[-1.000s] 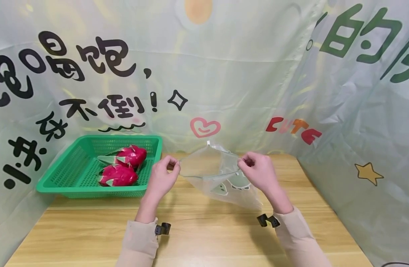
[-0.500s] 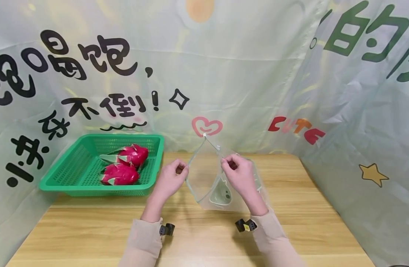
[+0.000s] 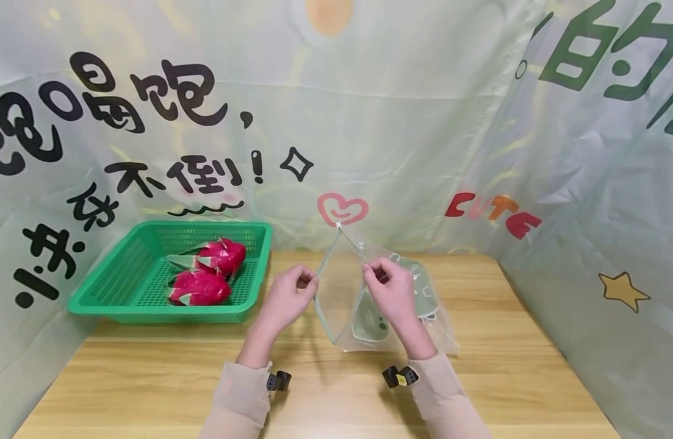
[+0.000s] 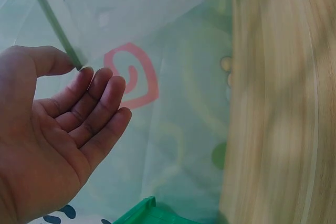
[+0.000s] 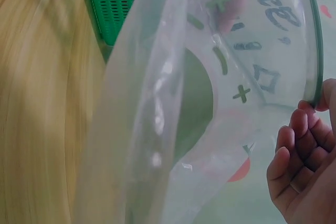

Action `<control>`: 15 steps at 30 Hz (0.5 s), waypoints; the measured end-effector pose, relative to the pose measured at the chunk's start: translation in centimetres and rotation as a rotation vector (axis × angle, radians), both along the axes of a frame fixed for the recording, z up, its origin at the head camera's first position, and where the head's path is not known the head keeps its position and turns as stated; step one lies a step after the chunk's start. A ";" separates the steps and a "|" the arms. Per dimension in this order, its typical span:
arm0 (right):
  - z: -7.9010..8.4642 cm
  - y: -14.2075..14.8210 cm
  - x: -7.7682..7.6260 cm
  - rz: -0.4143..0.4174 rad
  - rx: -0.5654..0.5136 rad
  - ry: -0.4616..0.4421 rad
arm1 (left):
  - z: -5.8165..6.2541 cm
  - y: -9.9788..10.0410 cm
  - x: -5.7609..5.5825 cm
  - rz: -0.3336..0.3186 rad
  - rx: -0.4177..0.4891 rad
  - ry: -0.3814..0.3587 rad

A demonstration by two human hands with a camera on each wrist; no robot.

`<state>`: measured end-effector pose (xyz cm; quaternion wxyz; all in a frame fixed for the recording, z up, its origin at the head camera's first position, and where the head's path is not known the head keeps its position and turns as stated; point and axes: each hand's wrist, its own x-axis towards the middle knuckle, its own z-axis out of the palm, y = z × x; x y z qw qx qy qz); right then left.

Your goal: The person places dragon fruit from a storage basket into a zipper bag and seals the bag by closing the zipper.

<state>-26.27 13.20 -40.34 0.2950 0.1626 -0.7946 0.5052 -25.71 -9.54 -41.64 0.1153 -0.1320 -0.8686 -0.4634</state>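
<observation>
Plastic, thin, glossy and see-through, forms the bag [image 3: 369,317], which is printed with pale green shapes and edged at its mouth with a narrow green strip. It is at the middle of the worktop [image 3: 325,408], to the right of the basket; whether its lower edge rests on the wood grain cannot be told. The mouth gapes in a tall diamond, with a small white piece [image 3: 338,225] at its upper corner. Both hands pinch the rim between thumb and forefinger: the left hand [image 3: 289,299] at the near-left side, the right hand [image 3: 391,296] at the opposite side, the two near each other. In the wrist views the remaining fingers bend loosely, palms partly showing. The forearms reach forward in beige sleeves [image 3: 240,390], each with a small black device [image 3: 279,381] at the cuff. Left of the hands stands the green basket [image 3: 160,315], rigid, flared and pierced with small holes. Two dragon fruits [image 3: 201,288] lie together inside, toward its right side, smooth and deep pink with pale green scales. Behind hangs creased, lettered cloth [image 3: 402,122].
</observation>
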 end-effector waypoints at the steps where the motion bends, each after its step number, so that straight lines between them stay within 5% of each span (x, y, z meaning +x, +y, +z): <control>1: 0.0 0.0 0.0 0.002 0.000 -0.001 | 0.0 0.1 0.1 0.000 0.001 0.005; 9: 0.1 0.0 -0.2 0.004 -0.006 -0.017 | 0.7 -0.1 0.4 0.047 0.027 0.068; 15: 0.0 -0.2 -0.2 0.035 -0.011 -0.031 | 1.5 -2.1 0.7 0.051 0.071 0.158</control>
